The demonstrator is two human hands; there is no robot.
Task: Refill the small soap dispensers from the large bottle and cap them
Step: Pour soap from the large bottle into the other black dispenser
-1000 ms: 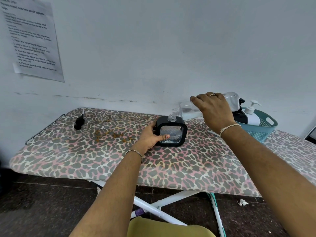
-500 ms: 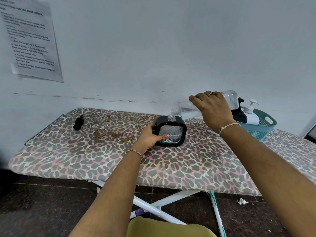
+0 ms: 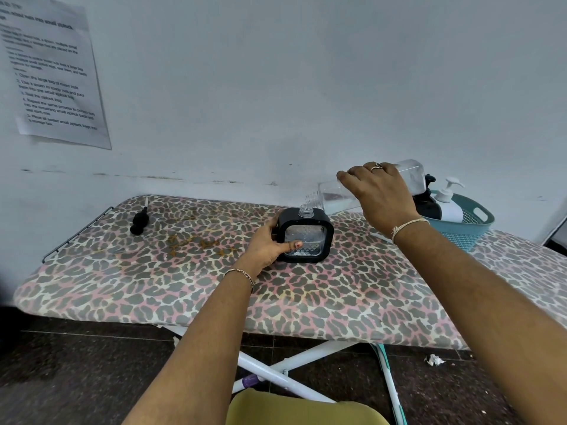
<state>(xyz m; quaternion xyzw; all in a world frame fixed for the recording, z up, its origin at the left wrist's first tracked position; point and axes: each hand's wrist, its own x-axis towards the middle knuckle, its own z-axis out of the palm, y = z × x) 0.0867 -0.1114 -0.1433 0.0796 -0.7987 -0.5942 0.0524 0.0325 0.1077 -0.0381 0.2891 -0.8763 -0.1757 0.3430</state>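
Observation:
A small square dispenser [image 3: 306,237] with a black frame and a clear patterned body stands uncapped on the leopard-print ironing board [image 3: 184,286]. My left hand [image 3: 270,243] grips its left side, thumb across the front. My right hand [image 3: 379,191] holds the large clear bottle [image 3: 334,196] tipped nearly level, its open mouth just above and right of the dispenser's neck. A black pump cap [image 3: 140,220] lies at the board's far left.
A teal basket [image 3: 469,228] at the far right holds a black bottle [image 3: 429,207] and a white pump bottle [image 3: 449,204]. The wall runs close behind the board. A yellow seat [image 3: 294,409] is below, near me.
The large bottle has lifted slightly and its mouth has drawn back to the right of the dispenser's neck. My left hand keeps its grip on the dispenser.

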